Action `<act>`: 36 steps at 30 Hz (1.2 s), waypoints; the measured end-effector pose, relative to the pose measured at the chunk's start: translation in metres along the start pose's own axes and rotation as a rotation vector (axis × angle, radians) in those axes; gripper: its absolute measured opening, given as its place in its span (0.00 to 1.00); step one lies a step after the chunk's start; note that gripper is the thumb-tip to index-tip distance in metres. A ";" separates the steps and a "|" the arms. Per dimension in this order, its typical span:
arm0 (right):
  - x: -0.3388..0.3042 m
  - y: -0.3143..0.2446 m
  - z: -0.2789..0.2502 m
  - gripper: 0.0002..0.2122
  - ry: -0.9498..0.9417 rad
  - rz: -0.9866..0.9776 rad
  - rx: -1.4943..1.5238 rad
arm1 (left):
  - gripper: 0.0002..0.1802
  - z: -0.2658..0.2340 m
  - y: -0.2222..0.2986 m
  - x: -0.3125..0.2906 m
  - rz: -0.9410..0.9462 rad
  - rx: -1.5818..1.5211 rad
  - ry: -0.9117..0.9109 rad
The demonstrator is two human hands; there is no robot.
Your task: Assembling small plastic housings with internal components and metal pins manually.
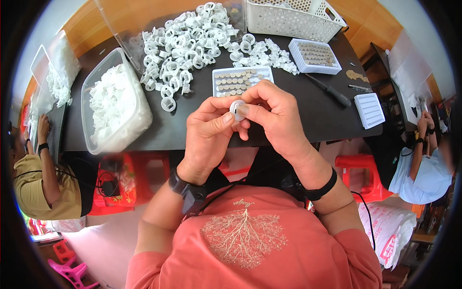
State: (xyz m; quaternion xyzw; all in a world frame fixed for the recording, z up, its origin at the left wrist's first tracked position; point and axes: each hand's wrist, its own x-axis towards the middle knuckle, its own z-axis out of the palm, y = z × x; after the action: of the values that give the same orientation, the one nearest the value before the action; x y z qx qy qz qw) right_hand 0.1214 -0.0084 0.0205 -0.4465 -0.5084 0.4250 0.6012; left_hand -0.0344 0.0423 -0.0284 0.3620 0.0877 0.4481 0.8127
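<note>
Over the near edge of the dark table, my two hands meet around a small round white plastic part. My left hand grips it between thumb and fingers. With its thumb pressed on the part's face, my right hand closes on it from the other side. Just beyond my fingers lies a white tray holding rows of small round tan pieces. A large heap of white ring-shaped plastic parts spreads behind it, and a smaller pile of small white pieces sits to its right.
At left stands a clear tub of small white pieces. A white perforated basket is at the back. To the right are stacked trays, a dark-handled screwdriver and another small tray. People work at tables on both sides.
</note>
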 end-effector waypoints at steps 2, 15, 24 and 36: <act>0.000 0.001 0.002 0.06 0.014 0.025 0.016 | 0.15 0.001 0.000 0.000 0.008 0.008 -0.004; 0.155 -0.087 -0.125 0.06 0.350 -0.324 -0.680 | 0.20 0.011 0.019 -0.004 -0.046 0.050 -0.062; 0.147 -0.023 0.002 0.08 -0.279 -0.263 -1.104 | 0.14 -0.005 0.023 -0.010 -0.129 -0.023 0.002; 0.168 0.022 0.015 0.07 -0.318 -0.211 -1.191 | 0.15 -0.009 0.023 -0.007 -0.161 -0.162 -0.021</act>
State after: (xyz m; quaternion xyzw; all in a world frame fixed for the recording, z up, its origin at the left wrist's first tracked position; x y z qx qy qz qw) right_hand 0.1256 0.1605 0.0398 -0.5837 -0.7827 0.0682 0.2050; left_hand -0.0581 0.0487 -0.0208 0.2916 0.0714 0.3831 0.8736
